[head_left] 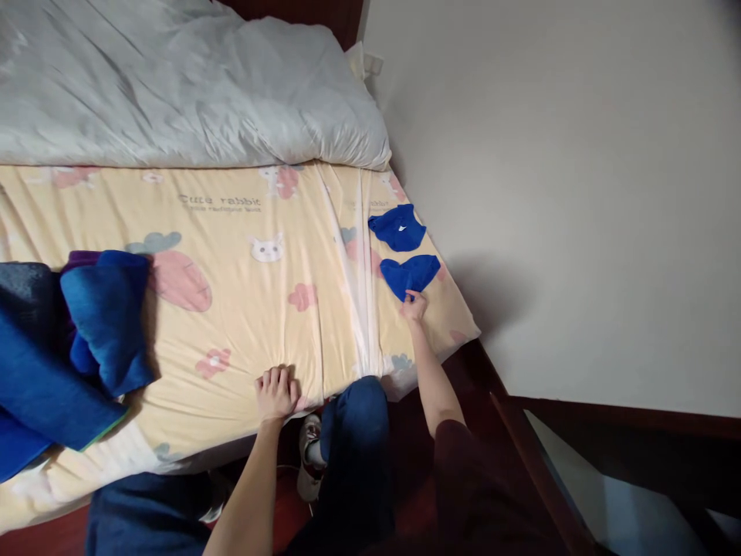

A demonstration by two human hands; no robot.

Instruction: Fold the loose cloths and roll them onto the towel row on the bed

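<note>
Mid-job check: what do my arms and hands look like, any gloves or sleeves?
No gloves: left hand and right hand are bare, no rings or watch visible. Both forearms are uncovered. A dark maroon sleeve starts above the right elbow; none shows on the left arm.

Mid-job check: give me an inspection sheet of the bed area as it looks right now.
Surface: yellow sheet, wrinkled, with a raised fold running down its right part.
Job's things: nearer blue cloth and farther blue cloth, both folded, lying apart by the right edge.
Clutter: pile of blue clothes at left; white duvet at the head.
Grippers: right hand pinches the nearer blue cloth's edge; left hand rests on the sheet's near edge, fingers curled.
Cables: nothing seen.
Surroundings: white wall at right; shoe below the bed edge.
</note>
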